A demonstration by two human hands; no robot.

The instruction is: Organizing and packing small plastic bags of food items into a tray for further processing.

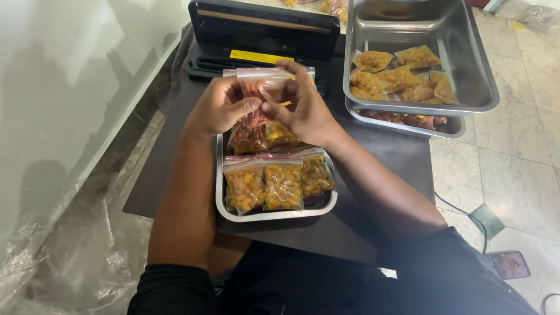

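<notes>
My left hand (219, 108) and my right hand (306, 108) both grip one small clear zip bag (261, 87) with reddish food inside, held above the near steel tray (224, 207). The fingertips of both hands pinch the bag's upper part. In that tray stand several more small zip bags of yellow food (283, 185), packed side by side, and a reddish one sits behind them under my hands. A black vacuum sealer (259, 35) with its lid raised lies just beyond the held bag.
A large steel tray (481, 87) at the right holds several flat sealed pouches of yellow food (399, 76), stacked on a second tray of reddish pouches (408, 119). All sit on a low dark table (175, 169). A wall is at left, crumpled plastic sheet (64, 262) and a phone (510, 264) on the floor.
</notes>
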